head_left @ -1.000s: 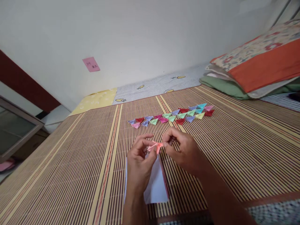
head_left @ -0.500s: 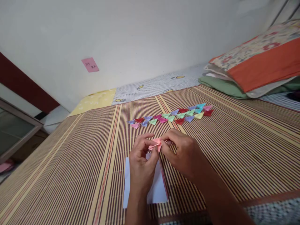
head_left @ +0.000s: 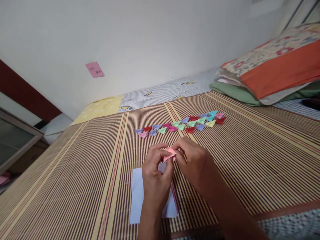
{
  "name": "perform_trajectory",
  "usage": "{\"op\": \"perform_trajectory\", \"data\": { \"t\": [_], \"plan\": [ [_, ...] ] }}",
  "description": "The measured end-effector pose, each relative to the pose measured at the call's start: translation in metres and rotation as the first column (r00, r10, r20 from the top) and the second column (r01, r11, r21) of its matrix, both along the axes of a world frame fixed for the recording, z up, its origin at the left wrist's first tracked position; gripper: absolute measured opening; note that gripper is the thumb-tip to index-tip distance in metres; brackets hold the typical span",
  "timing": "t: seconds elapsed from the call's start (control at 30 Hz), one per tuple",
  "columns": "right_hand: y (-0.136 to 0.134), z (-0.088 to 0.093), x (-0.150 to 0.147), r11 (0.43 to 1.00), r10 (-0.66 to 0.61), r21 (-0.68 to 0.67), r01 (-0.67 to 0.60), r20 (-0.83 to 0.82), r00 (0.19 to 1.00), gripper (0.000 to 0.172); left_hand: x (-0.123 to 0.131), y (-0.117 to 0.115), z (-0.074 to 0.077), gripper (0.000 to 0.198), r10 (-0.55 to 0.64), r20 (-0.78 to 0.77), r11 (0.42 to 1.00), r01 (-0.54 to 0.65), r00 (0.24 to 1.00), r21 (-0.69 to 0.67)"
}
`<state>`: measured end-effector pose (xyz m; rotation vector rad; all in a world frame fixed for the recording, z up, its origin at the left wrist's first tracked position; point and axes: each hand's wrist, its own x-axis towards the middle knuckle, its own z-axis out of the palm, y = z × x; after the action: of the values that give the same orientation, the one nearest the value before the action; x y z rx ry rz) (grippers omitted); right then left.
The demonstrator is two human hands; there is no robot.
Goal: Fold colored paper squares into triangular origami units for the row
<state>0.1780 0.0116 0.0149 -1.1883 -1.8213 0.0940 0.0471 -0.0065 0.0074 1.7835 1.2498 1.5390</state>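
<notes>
A small pink folded paper piece (head_left: 169, 154) is held up between both hands. My left hand (head_left: 157, 170) pinches its left side between thumb and fingers. My right hand (head_left: 193, 158) grips the right end, with thumb and fingertips close together; part of the paper is hidden there. Beneath the left hand lies a stack of pale paper sheets (head_left: 137, 196) with a pinkish right edge. Beyond the hands, several folded paper pieces (head_left: 172, 128) in red, blue, green, pink and yellow stand in slanting rows on the striped mat (head_left: 100, 173).
A pile of bedding (head_left: 275, 71) with an orange and floral top sits at the back right. White wall (head_left: 150, 40) rises behind the mat, with a pink note (head_left: 94, 69) on it. A glass-fronted cabinet (head_left: 15, 140) stands at the far left.
My left hand and the pink paper have shifted slightly right, and the paper is turned to a different angle. The right hand keeps its grip. The whole view has moved a little.
</notes>
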Motion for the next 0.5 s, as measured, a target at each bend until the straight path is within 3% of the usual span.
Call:
{"op": "perform_trajectory", "data": {
  "t": [0.23,0.37,0.5],
  "plan": [
    [0.005,0.002,0.006,0.984,0.076,0.148,-0.101,0.166,0.983,0.023,0.002,0.003,-0.006,0.007,-0.064,0.257,0.99,0.094,0.964,-0.107],
    [0.011,0.001,0.013,0.973,0.081,0.207,-0.104,0.119,0.99,0.018,-0.002,0.002,-0.002,0.003,-0.131,0.253,0.963,0.184,0.958,-0.198],
    [0.013,0.0,0.02,0.978,0.145,0.141,-0.152,0.054,0.988,0.018,-0.01,0.002,0.003,0.009,-0.131,0.373,0.935,0.239,0.919,-0.261]
  ]
}}
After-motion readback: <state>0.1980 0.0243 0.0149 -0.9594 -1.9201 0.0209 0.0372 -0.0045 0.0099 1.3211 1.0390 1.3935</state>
